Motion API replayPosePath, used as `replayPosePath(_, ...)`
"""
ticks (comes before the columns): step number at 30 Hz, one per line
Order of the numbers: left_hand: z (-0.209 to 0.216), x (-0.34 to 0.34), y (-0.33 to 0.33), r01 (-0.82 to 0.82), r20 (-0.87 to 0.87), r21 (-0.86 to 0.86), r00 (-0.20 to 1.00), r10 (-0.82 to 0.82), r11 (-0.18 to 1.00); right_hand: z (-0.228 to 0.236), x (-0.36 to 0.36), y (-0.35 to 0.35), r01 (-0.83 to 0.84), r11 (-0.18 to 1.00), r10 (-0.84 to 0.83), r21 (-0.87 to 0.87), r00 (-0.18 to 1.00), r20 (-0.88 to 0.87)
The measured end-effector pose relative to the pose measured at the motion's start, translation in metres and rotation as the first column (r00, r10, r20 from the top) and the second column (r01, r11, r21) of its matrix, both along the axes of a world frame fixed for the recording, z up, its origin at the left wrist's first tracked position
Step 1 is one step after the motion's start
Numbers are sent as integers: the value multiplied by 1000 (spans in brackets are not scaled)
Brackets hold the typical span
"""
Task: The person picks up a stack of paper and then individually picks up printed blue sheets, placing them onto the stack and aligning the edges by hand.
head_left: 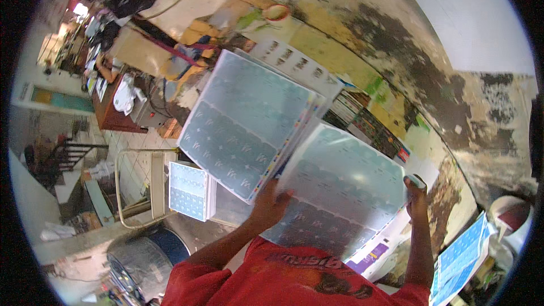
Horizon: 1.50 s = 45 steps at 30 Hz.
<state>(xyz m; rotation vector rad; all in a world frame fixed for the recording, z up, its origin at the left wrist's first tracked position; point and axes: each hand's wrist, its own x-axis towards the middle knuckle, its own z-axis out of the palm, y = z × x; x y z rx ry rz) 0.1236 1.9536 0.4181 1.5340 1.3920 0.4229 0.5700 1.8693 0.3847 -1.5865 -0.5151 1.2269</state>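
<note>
My right hand is closed on the right edge of a large glossy printed sheet with pale blue-green panels. The sheet bows and catches the light, and its corner curls up at that hand. Against its left edge is my left hand, its thumb over the sheet and its fingers along the edge, partly hidden. To the left, just beyond this hand, lies a stack of similar printed sheets with a strip of coloured patches down its right side. Whether more than one sheet is in my hands, I cannot tell.
A smaller stack of blue printed sheets sits lower left, beside a metal-framed chair. A drum stands below it. More blue sheets lean at the lower right. A stained wall runs behind the work surface.
</note>
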Motion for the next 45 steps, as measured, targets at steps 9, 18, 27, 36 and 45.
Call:
replayPosePath(9,95,-200,202,-86,-279,269,946,163,959,80,-216,230,-127,992,127,10,982,-141)
replayPosePath(18,-36,-322,147,-703,58,257,696,716,663,24,-226,367,-507,858,382,-86,516,767)
replayPosePath(27,-116,-241,78,-527,484,-651,266,834,546,-30,-397,513,-738,615,681,-278,319,659)
replayPosePath(36,-72,-224,89,-690,509,-464,306,804,556,-3,-391,514,-728,564,767,-389,288,573)
replayPosePath(45,100,-262,101,-567,501,124,744,442,815,190,-274,280,-223,860,98,459,955,281)
